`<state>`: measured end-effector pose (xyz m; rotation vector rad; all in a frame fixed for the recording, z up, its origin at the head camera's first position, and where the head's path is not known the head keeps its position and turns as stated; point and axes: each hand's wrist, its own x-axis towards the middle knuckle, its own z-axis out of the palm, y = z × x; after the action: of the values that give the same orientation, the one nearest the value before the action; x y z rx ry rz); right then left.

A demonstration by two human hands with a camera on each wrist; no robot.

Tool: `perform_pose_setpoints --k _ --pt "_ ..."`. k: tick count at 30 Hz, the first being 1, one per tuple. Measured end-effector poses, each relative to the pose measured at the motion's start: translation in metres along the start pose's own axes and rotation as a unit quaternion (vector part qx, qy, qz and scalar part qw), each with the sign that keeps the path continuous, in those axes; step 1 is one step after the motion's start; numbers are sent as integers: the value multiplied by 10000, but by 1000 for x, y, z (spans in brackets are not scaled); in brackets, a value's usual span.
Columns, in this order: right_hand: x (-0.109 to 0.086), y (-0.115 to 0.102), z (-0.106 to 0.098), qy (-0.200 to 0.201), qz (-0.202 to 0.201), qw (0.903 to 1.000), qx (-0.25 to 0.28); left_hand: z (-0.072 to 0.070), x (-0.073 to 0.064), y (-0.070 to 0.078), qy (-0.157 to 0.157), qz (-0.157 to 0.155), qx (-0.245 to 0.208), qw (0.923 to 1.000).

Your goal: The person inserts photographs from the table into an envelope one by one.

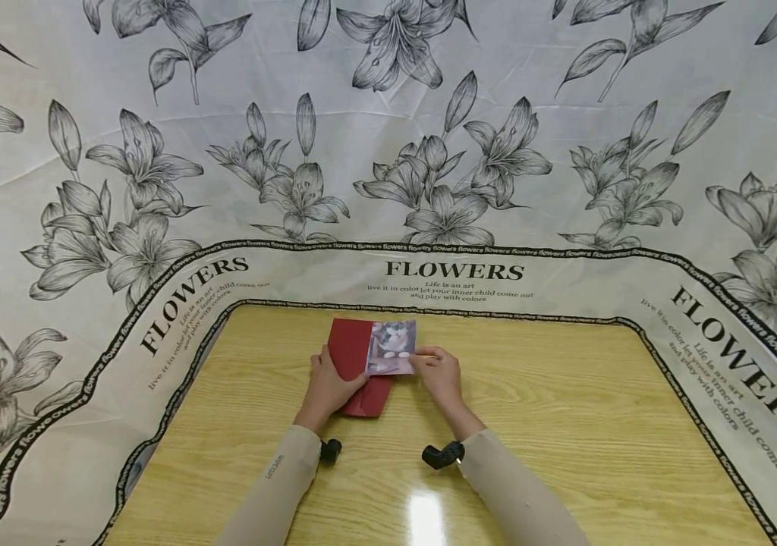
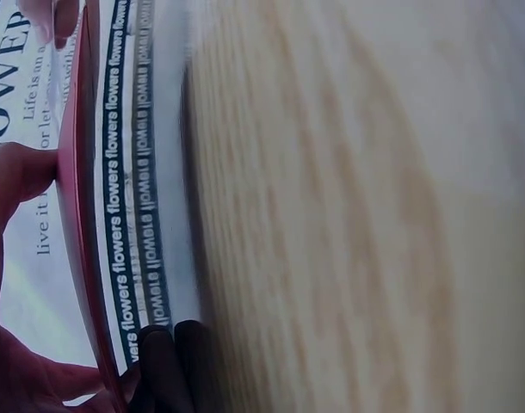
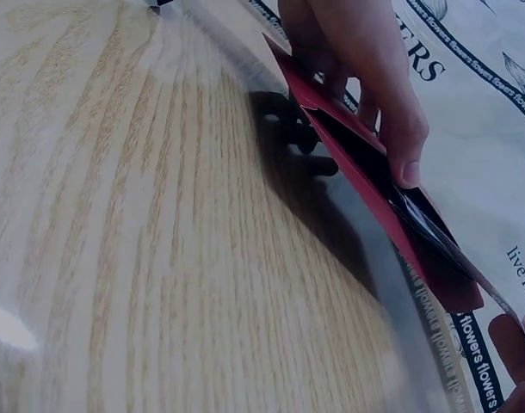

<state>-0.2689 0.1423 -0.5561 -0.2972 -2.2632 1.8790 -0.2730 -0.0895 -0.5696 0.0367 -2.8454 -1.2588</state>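
My left hand (image 1: 329, 387) grips a red envelope (image 1: 349, 345) by its lower left part, thumb on the near face and fingers at the far edge. From the envelope's right side projects a photo print (image 1: 391, 345) with a dark and white picture. The right hand (image 1: 439, 375) pinches the print's right edge between thumb and fingers. In the right wrist view the envelope (image 3: 348, 163) gapes, showing a dark inside, with the print's thin edge (image 3: 469, 262) between its sides. The left wrist view shows the envelope (image 2: 71, 194) edge-on, the left hand (image 2: 17, 249) around it.
Both hands are above a wood-grain table (image 1: 552, 394). A white cloth with flower drawings and lettering (image 1: 457, 271) borders the table at the back and sides. Black wrist devices (image 1: 443, 455) sit at both cuffs. Light glares off the table's near part.
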Motion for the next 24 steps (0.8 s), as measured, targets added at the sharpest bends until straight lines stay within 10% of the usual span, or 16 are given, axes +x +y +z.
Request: perform_pose_setpoints --k 24 --pt "-2 2 14 -14 -86 9997 -227 -4 -3 3 -38 8 -78 10000"
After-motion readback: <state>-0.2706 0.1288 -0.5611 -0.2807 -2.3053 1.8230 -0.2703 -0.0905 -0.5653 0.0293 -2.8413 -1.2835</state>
